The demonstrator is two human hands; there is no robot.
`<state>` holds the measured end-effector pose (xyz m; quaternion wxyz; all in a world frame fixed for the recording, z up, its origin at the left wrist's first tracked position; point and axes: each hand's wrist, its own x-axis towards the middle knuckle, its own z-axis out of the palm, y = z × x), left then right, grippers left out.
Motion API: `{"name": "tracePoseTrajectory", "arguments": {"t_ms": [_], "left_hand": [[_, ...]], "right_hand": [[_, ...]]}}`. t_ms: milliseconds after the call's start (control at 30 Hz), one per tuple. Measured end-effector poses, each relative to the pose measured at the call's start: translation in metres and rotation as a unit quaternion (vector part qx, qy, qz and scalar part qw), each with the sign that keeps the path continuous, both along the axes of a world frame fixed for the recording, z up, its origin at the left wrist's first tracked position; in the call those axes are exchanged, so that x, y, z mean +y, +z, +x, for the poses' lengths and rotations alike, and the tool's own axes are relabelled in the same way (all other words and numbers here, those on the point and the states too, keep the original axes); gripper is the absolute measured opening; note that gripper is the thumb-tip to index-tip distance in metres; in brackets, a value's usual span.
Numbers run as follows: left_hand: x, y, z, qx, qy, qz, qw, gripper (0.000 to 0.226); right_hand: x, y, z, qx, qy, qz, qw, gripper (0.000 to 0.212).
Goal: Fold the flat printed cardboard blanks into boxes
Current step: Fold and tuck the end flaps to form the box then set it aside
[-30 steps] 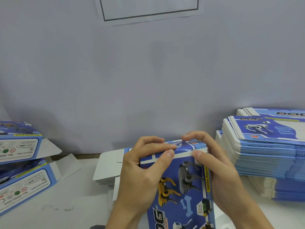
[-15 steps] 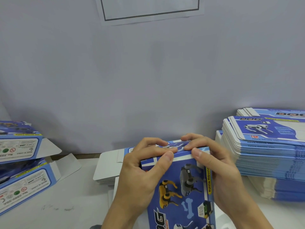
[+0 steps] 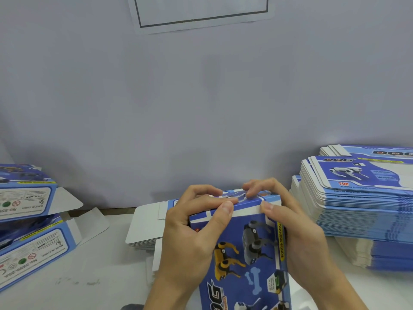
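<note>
Cardboard blanks [image 3: 362, 198], blue-printed, sit stacked far right on my white table [image 3: 89, 287]; folded boxes [image 3: 29, 224] lie left. Near centre I see the box [image 3: 243, 253] being formed, my left hand [image 3: 192, 238] and right hand [image 3: 297, 233] both gripping its far end, fingers curled over the flap.

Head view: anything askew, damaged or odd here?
Nothing damaged. Both hands, left hand and right hand, grip the far end of the box. The two folded boxes at left lie stacked with white end flaps hanging open. The blank stack at right is slightly fanned, not squared.
</note>
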<state>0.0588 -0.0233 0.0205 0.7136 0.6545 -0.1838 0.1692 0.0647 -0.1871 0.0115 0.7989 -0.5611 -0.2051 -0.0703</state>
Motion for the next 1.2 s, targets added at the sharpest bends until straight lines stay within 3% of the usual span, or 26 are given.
{"name": "tracePoseTrajectory", "arguments": {"t_ms": [133,267,400,433,500,533,633,733,933,1067,1133,1200], "left_hand": [[0.001,0.000,0.000,0.008,-0.006,-0.016,1.000,0.026],[0.006,0.000,0.000,0.014,-0.023,-0.009,1.000,0.025],[0.010,0.008,-0.004,-0.023,0.018,0.078,0.997,0.022],[0.011,0.011,-0.005,-0.085,0.082,0.152,0.981,0.019],[0.009,0.017,-0.005,-0.216,0.199,0.308,0.905,0.022],[0.004,0.019,-0.006,-0.250,0.219,0.342,0.879,0.024],[-0.010,0.019,-0.010,-0.279,0.221,0.373,0.857,0.028],[-0.010,0.016,-0.007,-0.282,0.216,0.362,0.862,0.025],[-0.013,0.011,-0.003,-0.306,0.238,0.347,0.854,0.018],[-0.014,0.013,-0.004,-0.301,0.227,0.356,0.855,0.020],[-0.011,0.016,-0.006,-0.271,0.195,0.342,0.878,0.024],[-0.003,0.019,-0.007,-0.194,0.143,0.284,0.928,0.029]], "right_hand": [[0.001,0.000,0.002,-0.005,-0.015,0.020,1.000,0.027],[0.000,-0.002,0.002,-0.029,-0.035,-0.005,0.999,0.022],[-0.005,-0.003,0.005,-0.061,-0.070,-0.042,0.995,0.018],[-0.006,-0.003,0.005,-0.068,-0.073,-0.048,0.994,0.016],[-0.005,-0.003,0.006,-0.094,-0.088,-0.081,0.988,0.016],[-0.003,-0.004,0.006,-0.108,-0.092,-0.101,0.985,0.020],[0.000,-0.008,0.008,-0.071,-0.061,-0.059,0.994,0.027],[-0.001,-0.010,0.010,-0.011,0.015,0.039,0.999,0.035],[-0.005,-0.011,0.010,-0.004,0.045,0.050,0.998,0.041],[-0.002,-0.010,0.007,-0.015,0.011,0.019,1.000,0.039],[-0.002,-0.009,0.005,-0.021,0.000,0.008,1.000,0.035],[-0.002,-0.008,0.004,-0.022,-0.006,0.018,1.000,0.032]]}}
